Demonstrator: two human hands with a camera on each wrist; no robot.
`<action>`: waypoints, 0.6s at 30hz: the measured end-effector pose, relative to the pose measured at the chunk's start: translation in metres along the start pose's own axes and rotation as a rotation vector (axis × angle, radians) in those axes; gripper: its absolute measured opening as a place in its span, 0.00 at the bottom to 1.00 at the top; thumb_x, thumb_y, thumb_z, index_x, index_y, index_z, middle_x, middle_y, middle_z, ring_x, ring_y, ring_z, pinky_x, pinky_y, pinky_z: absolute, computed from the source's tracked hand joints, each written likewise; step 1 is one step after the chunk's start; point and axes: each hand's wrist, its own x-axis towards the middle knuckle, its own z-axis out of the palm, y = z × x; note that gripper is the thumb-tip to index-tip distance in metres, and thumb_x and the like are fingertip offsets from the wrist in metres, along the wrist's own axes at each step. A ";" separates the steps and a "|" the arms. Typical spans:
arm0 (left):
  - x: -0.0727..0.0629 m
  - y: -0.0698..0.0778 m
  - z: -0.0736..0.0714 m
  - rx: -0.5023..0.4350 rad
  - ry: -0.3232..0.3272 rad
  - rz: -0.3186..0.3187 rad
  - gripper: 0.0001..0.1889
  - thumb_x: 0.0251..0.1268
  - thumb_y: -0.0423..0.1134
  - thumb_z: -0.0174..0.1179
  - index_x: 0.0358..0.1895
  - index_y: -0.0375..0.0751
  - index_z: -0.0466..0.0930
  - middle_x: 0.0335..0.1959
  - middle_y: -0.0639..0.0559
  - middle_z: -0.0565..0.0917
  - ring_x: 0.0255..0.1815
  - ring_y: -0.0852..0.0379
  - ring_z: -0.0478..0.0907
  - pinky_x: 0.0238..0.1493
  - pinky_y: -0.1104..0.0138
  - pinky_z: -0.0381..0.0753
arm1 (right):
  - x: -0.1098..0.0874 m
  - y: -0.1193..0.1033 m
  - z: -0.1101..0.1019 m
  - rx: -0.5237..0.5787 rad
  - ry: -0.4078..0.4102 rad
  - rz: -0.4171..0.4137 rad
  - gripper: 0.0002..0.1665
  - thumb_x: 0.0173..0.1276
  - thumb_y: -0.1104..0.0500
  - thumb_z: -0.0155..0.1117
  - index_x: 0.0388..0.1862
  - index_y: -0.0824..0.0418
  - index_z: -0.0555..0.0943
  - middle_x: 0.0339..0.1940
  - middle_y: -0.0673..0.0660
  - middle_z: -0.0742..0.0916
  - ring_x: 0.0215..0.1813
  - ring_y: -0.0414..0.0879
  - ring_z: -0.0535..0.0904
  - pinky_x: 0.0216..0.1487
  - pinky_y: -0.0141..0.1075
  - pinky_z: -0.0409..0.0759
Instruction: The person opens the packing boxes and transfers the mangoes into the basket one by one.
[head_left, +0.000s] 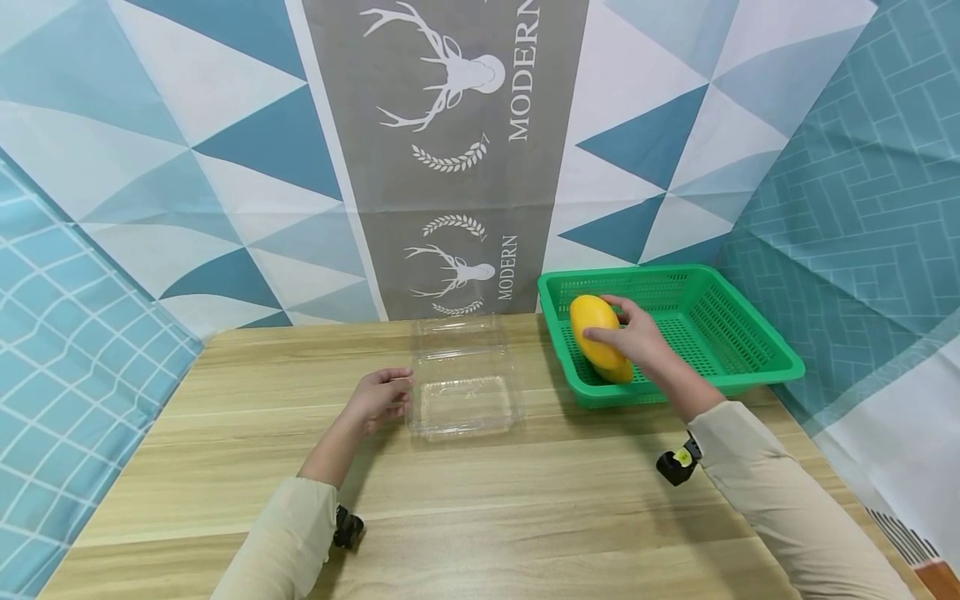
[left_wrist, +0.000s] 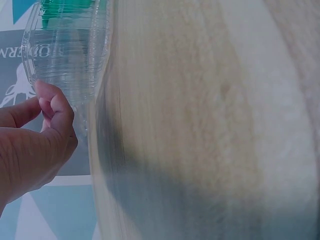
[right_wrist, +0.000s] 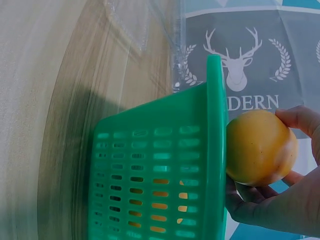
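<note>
My right hand (head_left: 632, 333) grips a yellow mango (head_left: 592, 321) at the left end of a green plastic basket (head_left: 757, 371). In the right wrist view the mango (right_wrist: 260, 147) shows at rim height, with the thumb on one side and fingers beneath. A second yellow fruit (head_left: 619, 372) lies in the basket below it, partly covered. My left hand (head_left: 378, 397) is at the left edge of a clear plastic clamshell box (head_left: 465, 404), whose lid stands open toward the wall. Seen from the left wrist, thumb and curled index finger pinch at the box's rim (left_wrist: 32, 65).
The wooden table (head_left: 480, 500) runs back to a patterned wall cloth (head_left: 450, 192) with deer heads. Blue tiled cloth (head_left: 52, 400) borders the left side, and another cloth hangs close behind the basket on the right.
</note>
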 end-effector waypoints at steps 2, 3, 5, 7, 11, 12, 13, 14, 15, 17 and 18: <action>0.000 0.000 0.000 0.001 0.001 -0.003 0.22 0.70 0.35 0.50 0.64 0.29 0.62 0.36 0.52 0.71 0.28 0.62 0.71 0.29 0.76 0.77 | 0.000 0.001 0.000 0.005 -0.001 0.004 0.47 0.62 0.51 0.65 0.75 0.49 0.51 0.66 0.67 0.65 0.59 0.61 0.71 0.52 0.47 0.78; 0.000 0.000 0.000 0.001 0.002 -0.004 0.22 0.70 0.35 0.50 0.64 0.29 0.62 0.36 0.52 0.71 0.28 0.62 0.71 0.29 0.75 0.77 | 0.001 0.002 -0.001 0.006 -0.002 0.005 0.47 0.63 0.52 0.65 0.75 0.49 0.51 0.66 0.67 0.65 0.59 0.61 0.71 0.53 0.47 0.78; 0.001 0.000 0.000 0.001 0.004 -0.005 0.22 0.70 0.35 0.50 0.64 0.30 0.62 0.36 0.51 0.71 0.28 0.62 0.71 0.29 0.75 0.77 | 0.001 0.002 -0.001 0.009 -0.002 0.007 0.47 0.63 0.52 0.65 0.75 0.50 0.51 0.66 0.67 0.65 0.59 0.61 0.71 0.53 0.47 0.78; 0.001 -0.001 0.000 -0.001 0.007 -0.006 0.22 0.69 0.35 0.50 0.64 0.29 0.62 0.36 0.52 0.71 0.28 0.62 0.71 0.29 0.75 0.77 | 0.001 0.003 -0.001 0.010 -0.006 0.007 0.47 0.63 0.52 0.65 0.75 0.50 0.51 0.66 0.67 0.65 0.59 0.61 0.71 0.53 0.46 0.78; 0.000 0.000 0.000 -0.002 0.007 -0.005 0.22 0.69 0.34 0.50 0.64 0.29 0.62 0.35 0.52 0.71 0.28 0.63 0.71 0.29 0.76 0.77 | 0.001 0.003 -0.001 0.009 -0.012 0.008 0.48 0.63 0.51 0.65 0.75 0.50 0.50 0.67 0.67 0.65 0.60 0.61 0.70 0.53 0.46 0.78; 0.000 0.000 0.000 -0.002 0.007 -0.004 0.22 0.69 0.34 0.50 0.64 0.29 0.62 0.36 0.52 0.71 0.28 0.63 0.71 0.29 0.76 0.77 | 0.001 0.004 -0.001 0.009 -0.013 0.009 0.48 0.63 0.51 0.65 0.75 0.50 0.50 0.67 0.67 0.65 0.60 0.61 0.70 0.53 0.46 0.78; 0.000 0.000 0.000 0.000 0.006 -0.003 0.22 0.70 0.34 0.50 0.64 0.29 0.62 0.36 0.52 0.71 0.29 0.63 0.71 0.29 0.75 0.78 | 0.001 0.004 -0.001 0.008 -0.012 0.010 0.48 0.63 0.51 0.65 0.75 0.50 0.50 0.67 0.67 0.65 0.60 0.61 0.70 0.53 0.47 0.78; 0.000 0.000 0.000 0.002 0.005 -0.003 0.22 0.70 0.34 0.50 0.64 0.29 0.62 0.36 0.51 0.71 0.29 0.63 0.71 0.30 0.75 0.78 | 0.001 0.004 -0.001 0.008 -0.010 0.012 0.48 0.63 0.51 0.65 0.75 0.50 0.50 0.67 0.67 0.65 0.60 0.61 0.70 0.53 0.47 0.78; 0.000 0.000 0.000 0.005 0.005 -0.002 0.22 0.70 0.34 0.50 0.64 0.29 0.62 0.36 0.51 0.71 0.29 0.62 0.71 0.30 0.75 0.78 | 0.001 0.004 -0.001 0.009 -0.008 0.013 0.48 0.63 0.51 0.64 0.75 0.50 0.50 0.67 0.67 0.64 0.60 0.61 0.70 0.53 0.47 0.78; 0.000 0.000 0.000 0.008 0.006 -0.001 0.22 0.70 0.34 0.50 0.64 0.29 0.62 0.36 0.51 0.71 0.29 0.62 0.71 0.30 0.75 0.78 | 0.002 0.005 -0.001 0.013 -0.005 0.012 0.47 0.63 0.51 0.64 0.75 0.50 0.50 0.68 0.67 0.64 0.60 0.61 0.70 0.53 0.47 0.78; 0.001 0.000 0.000 0.008 0.005 -0.001 0.22 0.70 0.34 0.50 0.64 0.29 0.62 0.36 0.51 0.71 0.29 0.62 0.71 0.30 0.75 0.78 | 0.002 0.006 -0.001 0.015 -0.003 0.011 0.47 0.63 0.52 0.64 0.75 0.50 0.50 0.67 0.67 0.64 0.60 0.61 0.70 0.53 0.46 0.78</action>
